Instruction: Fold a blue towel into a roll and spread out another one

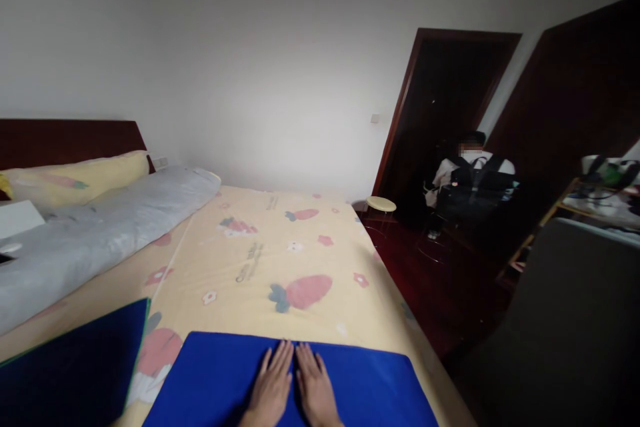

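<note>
1. At the left of the frame, a yellow pillow (100, 180) leans by the dark headboard (65, 137), with a long grey bundle (115, 230) lying in front of it.
2. At lower left, a dark blue panel (80, 367) with a thin green edge rests on the bed's printed sheet (320, 247), apart from the blue mat.
3. The blue mat (220, 373) lies flat on the sheet at the bottom centre, its near side cut off by the frame.
4. The left hand (270, 387) is palm down on the mat, fingers straight and fairly close together, gripping nothing.
5. The right hand (316, 387) mirrors it just beside, also flat and empty, with a narrow gap between the two. Both sets of fingertips reach the mat's far edge, near its middle.
6. The step in hand looks like pressing or smoothing; how firmly, I cannot tell. From this pose, sliding calls for level palms and even pressure; lifting calls for fingers under an edge.
7. To the right stand a round stool (381, 203), a seated person (444, 173) before a dark doorway (445, 80), and a cluttered shelf (570, 197).
</note>
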`<action>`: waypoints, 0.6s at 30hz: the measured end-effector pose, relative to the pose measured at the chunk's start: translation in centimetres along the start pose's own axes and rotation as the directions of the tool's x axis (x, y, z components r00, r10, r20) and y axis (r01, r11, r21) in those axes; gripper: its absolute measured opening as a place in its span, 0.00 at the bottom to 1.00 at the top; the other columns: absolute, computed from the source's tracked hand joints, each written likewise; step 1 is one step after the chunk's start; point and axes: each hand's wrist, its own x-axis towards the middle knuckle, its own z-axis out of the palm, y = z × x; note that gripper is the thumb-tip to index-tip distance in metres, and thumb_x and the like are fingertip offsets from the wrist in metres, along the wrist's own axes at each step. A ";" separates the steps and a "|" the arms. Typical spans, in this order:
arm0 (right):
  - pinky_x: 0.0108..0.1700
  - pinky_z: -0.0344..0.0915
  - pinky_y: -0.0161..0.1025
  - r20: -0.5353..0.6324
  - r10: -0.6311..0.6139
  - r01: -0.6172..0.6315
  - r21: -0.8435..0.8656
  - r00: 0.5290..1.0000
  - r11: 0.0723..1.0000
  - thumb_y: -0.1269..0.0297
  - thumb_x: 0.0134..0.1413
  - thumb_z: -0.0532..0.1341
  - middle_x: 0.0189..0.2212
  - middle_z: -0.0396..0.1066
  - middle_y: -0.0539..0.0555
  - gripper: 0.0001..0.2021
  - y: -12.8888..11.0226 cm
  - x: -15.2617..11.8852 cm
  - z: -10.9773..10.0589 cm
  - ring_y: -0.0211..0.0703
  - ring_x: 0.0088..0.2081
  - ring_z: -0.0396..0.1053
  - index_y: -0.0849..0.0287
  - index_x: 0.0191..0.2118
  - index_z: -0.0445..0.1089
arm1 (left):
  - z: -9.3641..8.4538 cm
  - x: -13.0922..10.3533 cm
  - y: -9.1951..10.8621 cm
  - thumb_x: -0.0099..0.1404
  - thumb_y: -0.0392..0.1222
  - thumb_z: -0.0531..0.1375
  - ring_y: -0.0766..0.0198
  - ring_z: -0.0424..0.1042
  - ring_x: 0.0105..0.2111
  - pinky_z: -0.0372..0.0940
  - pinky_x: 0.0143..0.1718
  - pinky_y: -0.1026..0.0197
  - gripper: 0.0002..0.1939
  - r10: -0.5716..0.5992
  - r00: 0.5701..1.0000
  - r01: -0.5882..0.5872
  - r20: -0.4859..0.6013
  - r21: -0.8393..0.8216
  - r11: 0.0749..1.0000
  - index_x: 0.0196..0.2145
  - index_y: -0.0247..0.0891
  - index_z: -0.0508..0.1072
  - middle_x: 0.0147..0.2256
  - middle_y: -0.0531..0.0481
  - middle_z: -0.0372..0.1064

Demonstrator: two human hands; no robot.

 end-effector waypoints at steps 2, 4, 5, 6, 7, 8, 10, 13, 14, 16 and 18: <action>0.67 0.53 0.51 0.040 -0.002 0.001 0.020 0.999 1.000 0.54 0.68 0.43 0.66 0.53 0.49 0.24 -1.3 0.5 0.6 0.45 0.67 0.51 0.47 0.67 0.52 | 0.7 0.5 1.1 0.72 0.44 0.41 0.64 0.51 0.67 0.52 0.65 0.52 0.28 0.043 0.998 -0.041 0.041 -0.058 0.997 0.68 0.50 0.42 0.68 0.54 0.49; 0.68 0.49 0.55 0.043 0.081 -0.080 -0.022 0.996 0.997 0.49 0.67 0.44 0.67 0.49 0.49 0.26 0.9 -0.2 -0.4 0.47 0.68 0.48 0.45 0.67 0.50 | 0.3 0.1 -1.0 0.72 0.48 0.41 0.62 0.49 0.67 0.50 0.66 0.48 0.27 -0.058 0.995 0.063 0.078 -0.069 0.996 0.67 0.53 0.42 0.69 0.56 0.46; 0.68 0.47 0.57 0.034 0.146 -0.144 -0.060 0.989 0.988 0.46 0.66 0.44 0.68 0.47 0.49 0.27 3.1 -1.0 -1.4 0.48 0.68 0.47 0.45 0.67 0.49 | -0.1 -0.4 -3.2 0.72 0.51 0.40 0.61 0.47 0.68 0.48 0.66 0.45 0.27 -0.153 0.984 0.158 0.094 -0.051 0.986 0.67 0.54 0.43 0.69 0.56 0.44; 0.68 0.46 0.58 0.012 0.236 -0.233 -0.105 0.972 0.967 0.43 0.65 0.44 0.69 0.46 0.50 0.29 5.8 -2.1 -2.5 0.49 0.69 0.45 0.46 0.68 0.49 | -0.7 -1.2 -5.7 0.72 0.52 0.39 0.60 0.46 0.68 0.45 0.67 0.43 0.28 -0.272 0.956 0.275 0.109 -0.013 0.961 0.67 0.53 0.44 0.69 0.55 0.43; 0.68 0.44 0.58 -0.016 0.336 -0.335 -0.150 0.942 0.930 0.42 0.64 0.44 0.69 0.46 0.51 0.31 8.8 -3.3 -3.7 0.49 0.69 0.44 0.48 0.68 0.49 | -1.2 -2.1 -8.5 0.71 0.54 0.39 0.59 0.44 0.69 0.42 0.67 0.41 0.29 -0.388 0.916 0.386 0.104 0.040 0.922 0.68 0.49 0.45 0.70 0.53 0.42; 0.68 0.43 0.59 -0.044 0.411 -0.411 -0.186 0.911 0.892 0.41 0.63 0.43 0.69 0.45 0.52 0.33 11.6 -4.6 -4.7 0.50 0.69 0.42 0.49 0.68 0.48 | -1.7 -3.1 -11.1 0.70 0.55 0.39 0.58 0.42 0.69 0.39 0.67 0.41 0.32 -0.475 0.874 0.467 0.100 0.094 0.879 0.68 0.46 0.45 0.70 0.51 0.40; 0.68 0.43 0.58 -0.104 0.514 -0.524 -0.210 0.852 0.826 0.40 0.62 0.41 0.70 0.43 0.52 0.35 16.5 -7.0 -6.0 0.50 0.70 0.40 0.52 0.69 0.45 | -2.4 -5.0 -15.5 0.68 0.57 0.41 0.55 0.39 0.70 0.36 0.68 0.41 0.36 -0.595 0.801 0.576 0.068 0.184 0.797 0.68 0.39 0.44 0.70 0.48 0.38; 0.68 0.44 0.56 -0.177 0.587 -0.613 -0.206 0.790 0.763 0.39 0.60 0.37 0.71 0.41 0.55 0.38 20.2 -9.1 -6.4 0.50 0.70 0.38 0.56 0.70 0.42 | -2.7 -6.7 -18.4 0.66 0.56 0.41 0.55 0.40 0.70 0.36 0.67 0.43 0.38 -0.650 0.759 0.624 0.041 0.237 0.744 0.69 0.36 0.44 0.71 0.44 0.36; 0.68 0.44 0.55 -0.182 0.600 -0.627 -0.209 0.779 0.750 0.39 0.60 0.37 0.71 0.41 0.56 0.39 20.6 -9.3 -6.4 0.50 0.70 0.37 0.57 0.70 0.42 | -2.8 -6.9 -18.6 0.66 0.56 0.41 0.55 0.40 0.70 0.37 0.67 0.44 0.38 -0.653 0.757 0.627 0.036 0.241 0.741 0.69 0.35 0.45 0.71 0.43 0.36; 0.68 0.43 0.55 -0.148 0.621 -0.638 -0.221 0.770 0.738 0.39 0.59 0.37 0.71 0.40 0.57 0.39 20.7 -9.1 -6.6 0.50 0.70 0.37 0.59 0.70 0.42 | -3.1 -6.9 -18.6 0.66 0.56 0.41 0.55 0.40 0.70 0.39 0.67 0.44 0.38 -0.659 0.751 0.633 0.039 0.242 0.735 0.69 0.36 0.45 0.71 0.42 0.35; 0.68 0.43 0.56 -0.087 0.644 -0.644 -0.233 0.760 0.729 0.41 0.59 0.38 0.70 0.42 0.57 0.39 20.4 -8.4 -7.3 0.50 0.70 0.38 0.59 0.70 0.44 | -3.7 -6.4 -18.5 0.66 0.56 0.41 0.56 0.40 0.70 0.41 0.66 0.45 0.37 -0.667 0.742 0.639 0.069 0.230 0.734 0.68 0.37 0.46 0.71 0.42 0.37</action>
